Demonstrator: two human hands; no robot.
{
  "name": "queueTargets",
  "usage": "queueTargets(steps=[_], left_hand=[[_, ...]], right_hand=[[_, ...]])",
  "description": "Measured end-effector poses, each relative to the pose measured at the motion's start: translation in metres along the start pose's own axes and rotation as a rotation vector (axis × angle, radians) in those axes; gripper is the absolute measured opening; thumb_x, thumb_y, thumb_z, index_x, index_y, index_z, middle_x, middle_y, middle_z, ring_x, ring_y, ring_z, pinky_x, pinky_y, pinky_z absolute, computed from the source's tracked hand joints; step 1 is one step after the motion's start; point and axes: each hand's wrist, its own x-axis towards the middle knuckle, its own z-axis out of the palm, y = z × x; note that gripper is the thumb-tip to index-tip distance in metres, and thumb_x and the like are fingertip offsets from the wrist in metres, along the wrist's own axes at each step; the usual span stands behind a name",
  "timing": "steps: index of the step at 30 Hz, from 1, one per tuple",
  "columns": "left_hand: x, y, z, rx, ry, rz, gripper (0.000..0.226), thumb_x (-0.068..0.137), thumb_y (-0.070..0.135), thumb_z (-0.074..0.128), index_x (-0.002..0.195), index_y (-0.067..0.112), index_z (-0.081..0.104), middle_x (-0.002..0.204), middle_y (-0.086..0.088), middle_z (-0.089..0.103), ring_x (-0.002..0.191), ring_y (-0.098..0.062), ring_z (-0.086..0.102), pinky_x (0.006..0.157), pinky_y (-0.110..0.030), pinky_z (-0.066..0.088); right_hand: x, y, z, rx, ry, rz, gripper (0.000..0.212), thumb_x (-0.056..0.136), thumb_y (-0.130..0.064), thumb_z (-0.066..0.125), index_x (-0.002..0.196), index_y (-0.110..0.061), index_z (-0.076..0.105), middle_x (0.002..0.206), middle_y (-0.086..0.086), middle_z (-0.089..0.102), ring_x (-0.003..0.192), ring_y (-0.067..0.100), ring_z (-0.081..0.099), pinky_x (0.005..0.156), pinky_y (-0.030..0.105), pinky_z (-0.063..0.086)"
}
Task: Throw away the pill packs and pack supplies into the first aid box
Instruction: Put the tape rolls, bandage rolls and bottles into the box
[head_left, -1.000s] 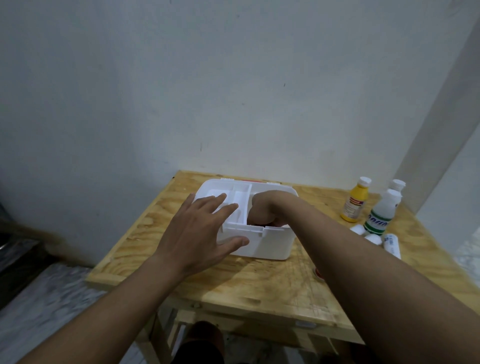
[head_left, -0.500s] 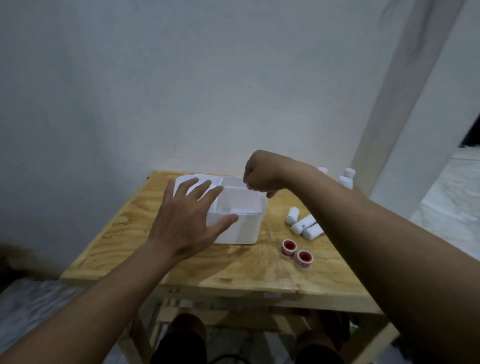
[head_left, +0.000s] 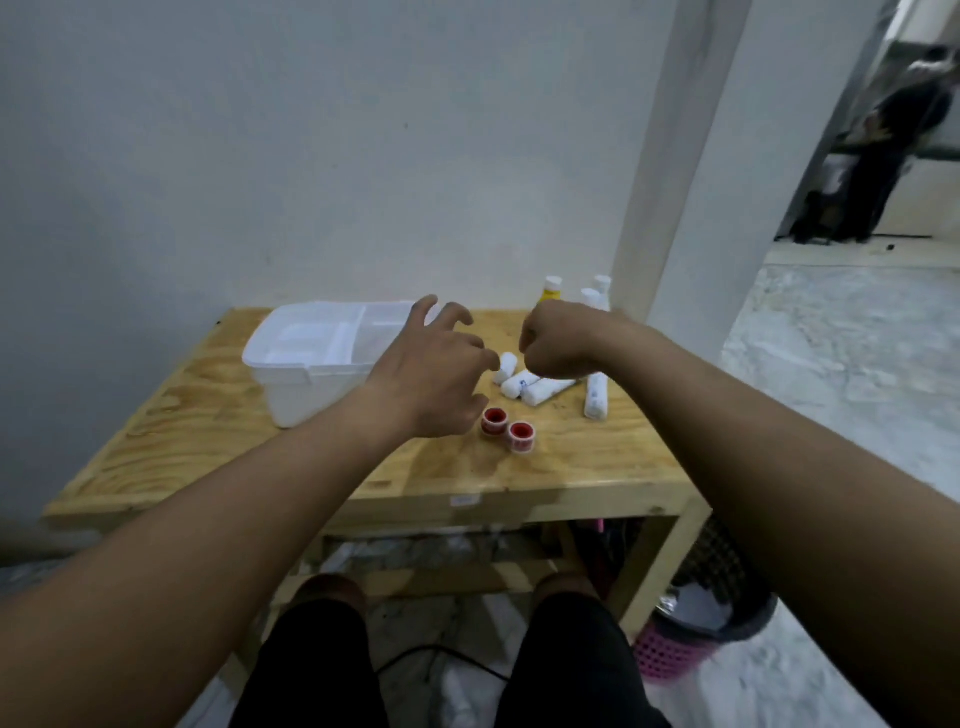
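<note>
Both hands hover over the table, between the box and the loose supplies.

Far left on the wooden table (head_left: 218, 447) sits the white first aid box (head_left: 311, 374), lid off, its dividers showing. Just right of it the left hand (head_left: 431, 374) hangs palm down above the tabletop, arm stretched forward, fingers spread wide and curled like a claw, holding nothing. Below it, two red tape rolls (head_left: 506, 426) lie side by side. Next, the white bandage rolls (head_left: 524, 384) lie in a cluster, one more (head_left: 596, 395) a little to the right. Above them the right hand (head_left: 558, 338) is balled into a fist, knuckles down; whether it holds anything, I cannot tell. Behind it stand bottles (head_left: 551, 288), partly hidden.
</note>
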Motion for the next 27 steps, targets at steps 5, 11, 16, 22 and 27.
queueTargets(steps=[5,11,16,22,27], left_hand=[[0.011,0.01,0.002,0.045,-0.218,-0.003,0.046,0.089,0.055,0.052,0.131,0.038,0.061,0.118,0.01,0.069,0.145,-0.023,0.022,0.118,-0.06,0.001],[0.018,0.02,0.008,0.091,-0.323,-0.01,0.042,0.091,0.054,0.054,0.126,0.035,0.065,0.119,0.003,0.067,0.147,-0.023,0.018,0.116,-0.063,-0.004],[0.022,0.027,0.011,0.132,-0.328,-0.016,0.031,0.092,0.047,0.054,0.113,0.031,0.07,0.115,0.0,0.068,0.146,-0.024,0.02,0.114,-0.063,-0.002],[0.026,0.023,0.005,0.082,-0.244,-0.021,0.03,0.091,0.051,0.054,0.103,0.029,0.07,0.104,0.005,0.068,0.144,-0.023,0.025,0.114,-0.061,0.001],[0.024,0.007,-0.014,-0.002,-0.118,-0.082,0.027,0.089,0.053,0.055,0.098,0.031,0.069,0.1,0.009,0.068,0.142,-0.021,0.027,0.114,-0.06,0.003]], right_hand=[[-0.011,0.013,0.026,0.029,-0.128,-0.007,0.039,0.082,-0.025,0.063,0.117,-0.008,0.069,0.117,0.011,0.069,0.104,0.03,0.065,0.089,0.042,0.056],[-0.015,0.025,0.055,0.023,-0.189,-0.079,0.051,0.084,-0.041,0.072,0.126,-0.013,0.063,0.12,0.01,0.064,0.108,0.027,0.059,0.089,0.038,0.051],[-0.014,0.037,0.065,0.05,-0.142,-0.09,0.037,0.087,-0.042,0.069,0.111,-0.014,0.072,0.104,0.008,0.069,0.095,0.021,0.062,0.061,0.028,0.044],[-0.01,0.047,0.05,0.06,-0.08,-0.058,0.037,0.083,-0.042,0.072,0.092,-0.006,0.076,0.091,0.01,0.073,0.084,0.023,0.065,0.062,0.03,0.045],[-0.009,0.042,0.02,0.071,-0.021,-0.063,0.028,0.078,-0.035,0.075,0.084,-0.008,0.076,0.087,0.011,0.073,0.083,0.024,0.066,0.063,0.031,0.046]])
